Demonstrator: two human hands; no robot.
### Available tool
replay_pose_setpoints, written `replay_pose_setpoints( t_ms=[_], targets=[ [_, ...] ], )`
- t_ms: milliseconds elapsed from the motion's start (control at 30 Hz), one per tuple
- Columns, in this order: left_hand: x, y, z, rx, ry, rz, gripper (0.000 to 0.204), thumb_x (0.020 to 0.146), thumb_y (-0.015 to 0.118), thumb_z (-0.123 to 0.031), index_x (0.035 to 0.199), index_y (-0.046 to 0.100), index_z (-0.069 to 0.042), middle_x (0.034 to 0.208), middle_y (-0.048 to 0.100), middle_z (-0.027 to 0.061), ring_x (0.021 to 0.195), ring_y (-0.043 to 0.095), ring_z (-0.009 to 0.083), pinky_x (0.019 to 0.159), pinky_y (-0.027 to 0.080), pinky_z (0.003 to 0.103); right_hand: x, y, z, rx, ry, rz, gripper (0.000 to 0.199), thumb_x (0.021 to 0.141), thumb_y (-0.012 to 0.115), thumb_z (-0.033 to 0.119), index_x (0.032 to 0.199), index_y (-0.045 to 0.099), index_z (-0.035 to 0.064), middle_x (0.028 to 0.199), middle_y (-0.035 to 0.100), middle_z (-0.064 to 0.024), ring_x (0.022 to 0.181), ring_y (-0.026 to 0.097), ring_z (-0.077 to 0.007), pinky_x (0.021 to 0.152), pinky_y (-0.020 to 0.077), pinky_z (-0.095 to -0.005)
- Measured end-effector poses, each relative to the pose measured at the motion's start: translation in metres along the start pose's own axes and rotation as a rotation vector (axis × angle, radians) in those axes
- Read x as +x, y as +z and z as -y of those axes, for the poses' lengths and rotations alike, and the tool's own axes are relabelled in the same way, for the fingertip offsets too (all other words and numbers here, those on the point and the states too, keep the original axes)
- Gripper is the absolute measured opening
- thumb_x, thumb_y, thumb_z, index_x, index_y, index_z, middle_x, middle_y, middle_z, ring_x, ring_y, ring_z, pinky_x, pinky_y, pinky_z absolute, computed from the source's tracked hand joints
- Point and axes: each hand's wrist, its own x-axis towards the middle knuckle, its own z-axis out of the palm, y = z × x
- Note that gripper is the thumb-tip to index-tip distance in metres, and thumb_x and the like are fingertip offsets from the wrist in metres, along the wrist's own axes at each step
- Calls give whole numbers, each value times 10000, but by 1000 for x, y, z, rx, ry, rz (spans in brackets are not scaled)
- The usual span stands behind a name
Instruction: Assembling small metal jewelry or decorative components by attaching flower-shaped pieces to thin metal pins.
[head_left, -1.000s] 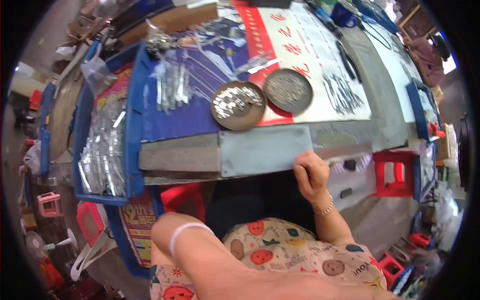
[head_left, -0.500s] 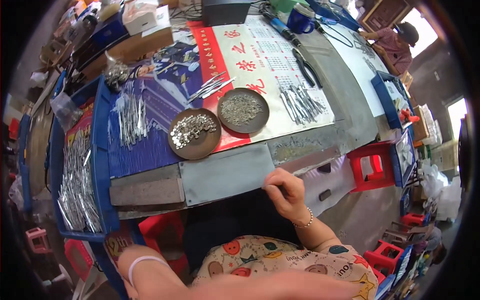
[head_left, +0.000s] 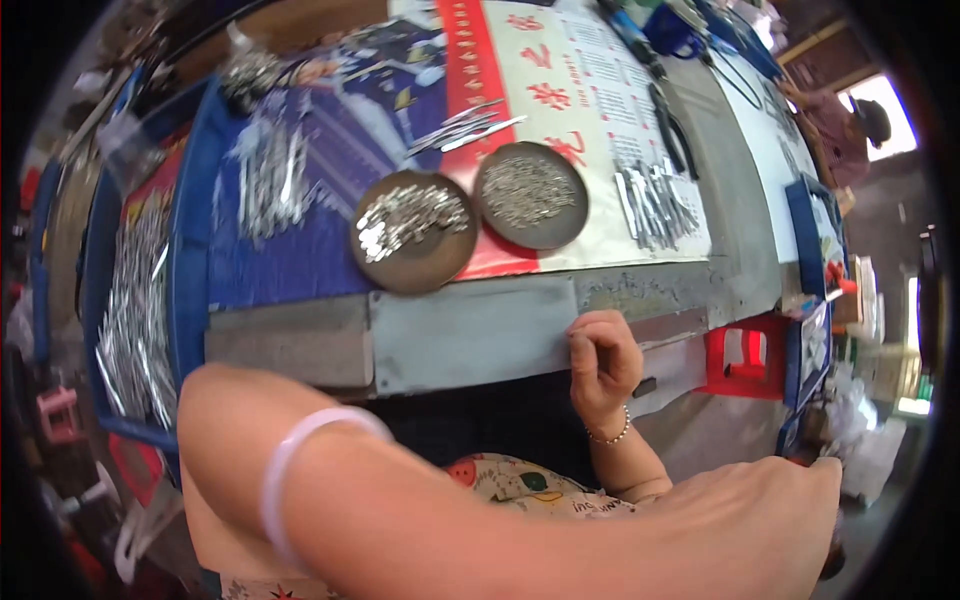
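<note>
My right hand (head_left: 605, 362) rests at the front edge of the bench, beside the right end of a grey metal plate (head_left: 475, 335). Its fingers are curled with thumb against forefinger; whatever lies in the pinch, if anything, is too small to make out. My left arm, wearing a pale bangle, crosses low in front of me, elbow at the left. The left hand (head_left: 795, 485) is at its far right end, fingers hidden. Beyond the plate sit two round brown dishes, one with shiny metal pieces (head_left: 410, 220), the other with finer metal bits (head_left: 528, 195).
Long metal strips fill a blue bin (head_left: 190, 260) at the left. More strips (head_left: 655, 205) lie on the printed sheet at the right, near black-handled pliers (head_left: 673, 130). Another bundle (head_left: 465, 127) lies behind the dishes. A red stool (head_left: 745, 357) stands right; a person (head_left: 840, 130) sits far right.
My left arm has risen and now spans the lower view, covering most of the patterned cloth on my front. The whole view has shifted; my right hand keeps its pinch at the bench edge.
</note>
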Motion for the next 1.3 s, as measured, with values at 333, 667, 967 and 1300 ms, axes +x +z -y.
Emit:
replay_pose_setpoints(
  t_ms=[333,667,967,1300],
  targets=[
    [42,-135,0,1060,-276,-426,170,826,557,-71,956,620,19,809,642,144,677,611,152,604,477,297,-30,-34,-42,-122,-117,76,182,718,673,13,859,565,52,795,605,-72,705,570,-231,786,466,-420],
    [67,-332,55,1564,-371,-710,225,759,685,-188,827,629,20,759,655,130,701,635,196,655,502,313,-25,-28,-37,-89,-149,97,112,761,637,37,845,563,49,755,602,-68,661,569,-214,786,448,-414],
    [78,-326,58,1768,-419,-701,225,828,586,-209,826,577,17,827,626,235,838,609,387,746,477,433,-21,-28,-34,-147,-146,58,157,695,693,25,791,575,62,767,601,-56,699,576,-231,763,474,-393],
    [33,-228,14,680,82,-935,103,944,497,-118,937,485,-16,776,593,75,657,597,136,589,504,253,-27,-26,-21,-117,-47,109,117,748,676,47,790,567,52,763,580,-94,703,557,-278,669,436,-346]
  ],
)
